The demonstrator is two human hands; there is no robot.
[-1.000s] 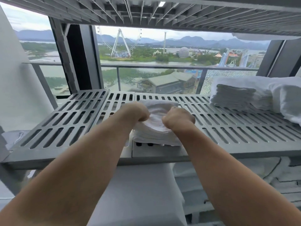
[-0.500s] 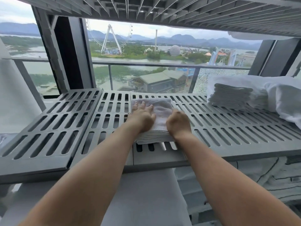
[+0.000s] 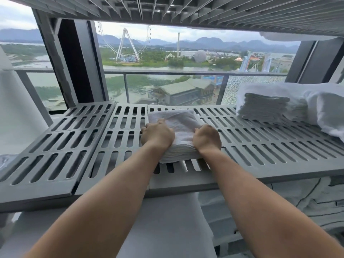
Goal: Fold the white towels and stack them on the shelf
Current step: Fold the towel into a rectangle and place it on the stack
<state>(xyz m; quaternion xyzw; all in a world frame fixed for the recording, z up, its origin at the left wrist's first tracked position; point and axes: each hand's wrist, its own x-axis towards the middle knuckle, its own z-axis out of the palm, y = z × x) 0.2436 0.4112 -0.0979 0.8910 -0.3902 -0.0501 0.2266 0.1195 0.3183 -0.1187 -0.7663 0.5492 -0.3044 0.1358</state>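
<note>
A stack of folded white towels lies on the grey slotted shelf, near its front edge at the middle. My left hand sits on the stack's left side with its fingers curled over the edge. On the right side my right hand grips the stack, knuckles up and fingertips hidden. Both forearms reach in from below.
A second stack of folded towels and a bulky white bundle fill the shelf's right end. Another slotted shelf hangs close overhead. White linens lie on the level below. Behind are a glass railing and window.
The top towel was held bunched above the stack, then pressed flat under straight fingers. Now both hands have curled round the stack's sides.
</note>
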